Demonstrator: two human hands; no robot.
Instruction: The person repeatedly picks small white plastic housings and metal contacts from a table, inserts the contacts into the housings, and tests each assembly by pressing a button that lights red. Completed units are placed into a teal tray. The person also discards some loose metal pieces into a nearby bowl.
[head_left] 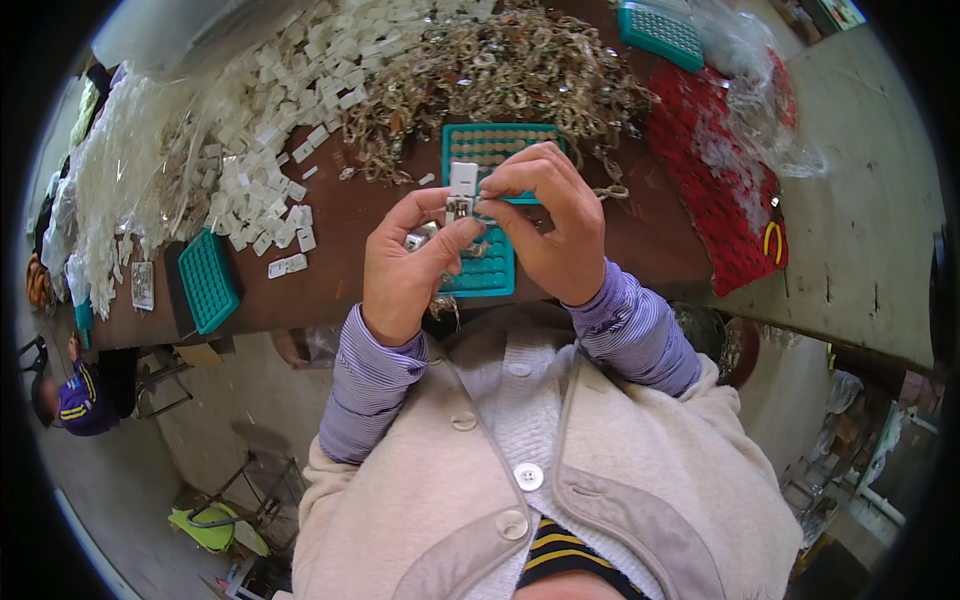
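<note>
Above a teal tray (500, 262) at the table's front middle, my left hand (405, 262) grips a small white plastic card (463, 178) with shiny metallic pieces at its lower part. My right hand (548, 215) meets it from the other side, thumb and forefinger pinched at the card's right edge. What lies between those fingertips is too small to make out. Some shiny, clear-wrapped bits show beside my left palm. Round beige pieces sit in rows in the far part of the tray, partly hidden by my hands.
Many white cards (330, 60) are heaped at the far left, beside a pile of tangled chain jewellery (500, 70). Another teal tray (208, 282) leans at left; a filled one (662, 35) lies far right. Yellow-handled pliers (773, 242) rest on red cloth (700, 170). A person (88, 400) is at far left.
</note>
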